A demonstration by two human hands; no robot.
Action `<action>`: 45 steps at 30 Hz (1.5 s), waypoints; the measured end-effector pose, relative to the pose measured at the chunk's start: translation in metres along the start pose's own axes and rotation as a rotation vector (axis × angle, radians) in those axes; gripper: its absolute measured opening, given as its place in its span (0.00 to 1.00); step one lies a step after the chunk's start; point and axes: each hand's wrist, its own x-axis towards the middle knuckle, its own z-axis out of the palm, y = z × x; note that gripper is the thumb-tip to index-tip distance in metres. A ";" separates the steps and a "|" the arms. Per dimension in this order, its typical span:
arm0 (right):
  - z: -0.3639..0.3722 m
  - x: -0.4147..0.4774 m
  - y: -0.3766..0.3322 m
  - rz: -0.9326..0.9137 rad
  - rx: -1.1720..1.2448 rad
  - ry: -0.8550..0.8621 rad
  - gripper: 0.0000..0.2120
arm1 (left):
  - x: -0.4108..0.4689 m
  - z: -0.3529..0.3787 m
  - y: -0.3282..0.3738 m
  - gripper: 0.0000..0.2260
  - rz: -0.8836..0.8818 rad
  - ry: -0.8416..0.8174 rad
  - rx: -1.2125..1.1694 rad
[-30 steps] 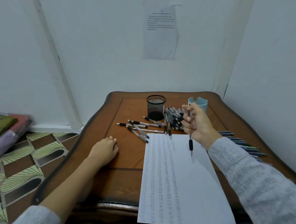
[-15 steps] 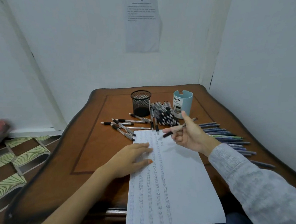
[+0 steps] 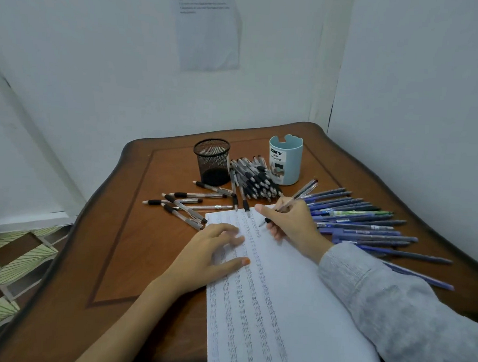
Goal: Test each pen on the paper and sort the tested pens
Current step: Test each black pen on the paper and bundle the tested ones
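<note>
A white sheet of paper [image 3: 289,299] with several columns of scribbles lies on the wooden table [image 3: 135,230]. My right hand [image 3: 293,225] grips a clear pen with a black grip [image 3: 301,193] in writing pose, its tip touching the paper's top edge. My left hand [image 3: 214,251] rests flat on the sheet's upper left, fingers spread. A pile of black-grip pens [image 3: 255,181] lies between the two cups. Several more black-grip pens [image 3: 186,204] lie scattered to the left. A row of blue pens [image 3: 363,223] lies to the right.
A black mesh cup [image 3: 212,161] and a light blue pen holder [image 3: 285,159] stand at the table's back. White walls close in behind and on the right. A printed sheet [image 3: 208,27] hangs on the wall. Patterned floor [image 3: 12,265] lies left of the table.
My left hand moved from the bare table onto the paper. My right hand turned the pen into a writing hold and lowered its tip to the sheet. The view tilted down.
</note>
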 end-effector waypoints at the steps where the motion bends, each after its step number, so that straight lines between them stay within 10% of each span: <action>1: 0.002 0.000 0.002 -0.003 -0.065 0.021 0.17 | 0.000 0.000 -0.001 0.28 -0.005 -0.005 -0.028; 45: 0.011 0.006 0.016 -0.234 -0.155 0.044 0.20 | 0.005 -0.005 -0.016 0.28 0.014 -0.090 -0.182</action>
